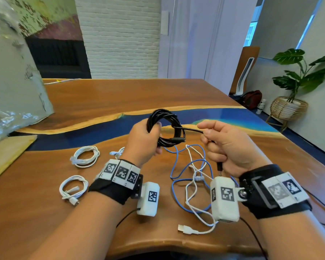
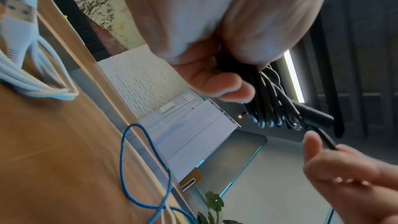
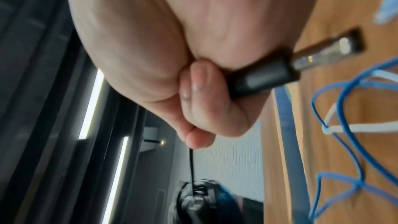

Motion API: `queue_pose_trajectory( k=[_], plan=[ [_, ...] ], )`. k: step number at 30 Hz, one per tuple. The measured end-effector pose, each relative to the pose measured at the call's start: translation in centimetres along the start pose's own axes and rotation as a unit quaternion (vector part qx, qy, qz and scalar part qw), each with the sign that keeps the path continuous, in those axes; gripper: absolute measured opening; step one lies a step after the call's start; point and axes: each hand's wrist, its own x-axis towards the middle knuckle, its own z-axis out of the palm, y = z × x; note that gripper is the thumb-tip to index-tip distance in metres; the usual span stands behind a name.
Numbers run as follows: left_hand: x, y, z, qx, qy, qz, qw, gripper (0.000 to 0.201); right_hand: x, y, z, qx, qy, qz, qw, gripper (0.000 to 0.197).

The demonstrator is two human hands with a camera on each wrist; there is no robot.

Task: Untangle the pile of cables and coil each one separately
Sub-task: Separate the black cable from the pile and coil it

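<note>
- Nearest us in the head view are our two forearms with their marker-covered wrist cameras, held above the wooden table [image 1: 94, 102].
- Our left hand [image 1: 145, 139] has its fingers curled round the black cable coil [image 1: 162, 126], which it holds clear of the table, above the loose tangle of blue cable [image 1: 178, 166] and white cable [image 1: 190, 194].
- Our right hand [image 1: 227, 145] is closed on the coil's free tail, thumb and forefinger pinching it just beside the coil, with the black plug [image 1: 219, 167] poking out below the palm.
- To finish this coil well, we judge the tail should be wrapped snugly round the bundle while the left grip keeps the loops together, so nothing springs open.
- Two white coils [image 1: 84, 156] already lie on the table to the left, so blue and white look to be what remains.
- The right wrist view shows the plug [image 3: 269, 76] with its metal tip plainly, which the head view barely gives.
- The left wrist view shows the separate strands [image 2: 271, 108] under our thumb, plus the other end's barrel connector [image 2: 312, 117].
</note>
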Motion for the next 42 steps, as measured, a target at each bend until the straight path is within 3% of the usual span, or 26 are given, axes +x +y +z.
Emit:
queue_pose_trajectory(
  k=[5, 8, 10, 12, 17, 20, 25, 27, 30, 33, 38, 42],
  plan=[
    [0.5, 1.5, 0.6, -0.119, 0.026, -0.031, 0.992, 0.03, 0.9, 1.6, 1.6, -0.153, 0.055, -0.108, 0.981, 0.016],
    [0.6, 2.7, 1.1, -0.165, 0.045, -0.037, 0.985, 0.032, 1.3, 3.0, 3.3, -0.276, 0.131, -0.215, 0.928, 0.011],
    [0.2, 3.3, 1.8, -0.193, 0.048, -0.04, 0.979, 0.03, 1.5, 3.7, 4.4, -0.3, 0.184, -0.273, 0.895, 0.012],
    [-0.3, 3.6, 2.7, -0.202, 0.038, -0.04, 0.978, 0.028, 1.7, 4.1, 5.1, -0.281, 0.204, -0.299, 0.889, 0.021],
    [-0.3, 3.1, 3.1, -0.135, 0.039, -0.013, 0.99, 0.029, 1.7, 4.4, 6.7, -0.086, 0.129, -0.206, 0.966, 0.037],
    [0.3, 2.5, 2.4, -0.043, 0.03, -0.001, 0.999, 0.036, 1.3, 4.5, 6.5, 0.003, 0.065, -0.146, 0.987, 0.034],
    [1.0, 2.7, 1.6, 0.071, -0.019, 0.029, 0.997, 0.047, 0.9, 3.7, 5.4, 0.056, 0.021, -0.116, 0.991, 0.029],
    [1.1, 2.7, 1.8, 0.099, -0.036, 0.037, 0.994, 0.046, 1.0, 3.8, 5.5, 0.057, 0.048, -0.123, 0.99, 0.021],
    [1.0, 2.6, 2.3, 0.126, -0.042, 0.033, 0.991, 0.028, 1.1, 4.0, 6.1, 0.075, 0.108, -0.134, 0.982, 0.007],
    [1.0, 2.5, 2.3, 0.162, -0.033, 0.04, 0.985, 0.022, 1.4, 4.2, 6.2, 0.076, 0.128, -0.156, 0.977, 0.016],
    [2.0, 3.1, 1.6, 0.101, -0.12, -0.008, 0.988, 0.033, 2.0, 4.1, 5.8, 0.102, 0.107, -0.156, 0.977, 0.015],
    [2.1, 3.4, 0.9, 0.044, -0.176, -0.037, 0.983, 0.037, 1.9, 3.4, 5.5, 0.188, 0.029, -0.129, 0.973, 0.026]
  ],
)
